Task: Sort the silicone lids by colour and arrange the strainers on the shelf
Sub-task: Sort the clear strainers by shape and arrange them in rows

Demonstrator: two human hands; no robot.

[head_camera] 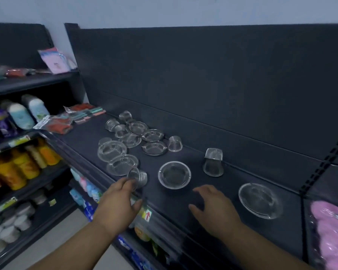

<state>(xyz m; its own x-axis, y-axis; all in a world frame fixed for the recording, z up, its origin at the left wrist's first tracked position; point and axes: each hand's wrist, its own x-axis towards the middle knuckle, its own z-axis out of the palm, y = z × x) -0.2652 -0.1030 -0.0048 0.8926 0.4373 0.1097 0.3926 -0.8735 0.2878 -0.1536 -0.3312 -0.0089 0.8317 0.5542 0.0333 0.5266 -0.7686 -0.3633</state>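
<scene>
**Pinching a cup strainer at the shelf's near edge**

Nearest me, my left hand (119,199) sits over the front lip of the dark shelf (232,193). Its thumb and fingertips pinch a small cup strainer (140,177) that lies tipped on its side. My right hand (215,207) is to the right of it, palm down, fingers spread and holding nothing. I cannot tell whether it touches the surface.

Just beyond and between the two hands, a shallow bowl strainer (174,177) stands open side up. A wider shallow strainer (260,200) lies to the right of my right hand, apart from it. A pink packaged item (332,230) fills the next bay at the right edge.

Farther back, a stacked pair of cup strainers (213,162) stands close to the back panel, the upper one tilted. To its left a single cup strainer (175,144) rests mouth down. Left again is a loose cluster of strainers (133,137), with shallow ones overlapping and small cups among them. Its nearest piece lies just beside the strainer I hold.

At the far left end of the shelf lie red and teal packets (80,115), too blurred for me to say whether they are the lids. Bottles (25,114) stand on the neighbouring rack.
</scene>
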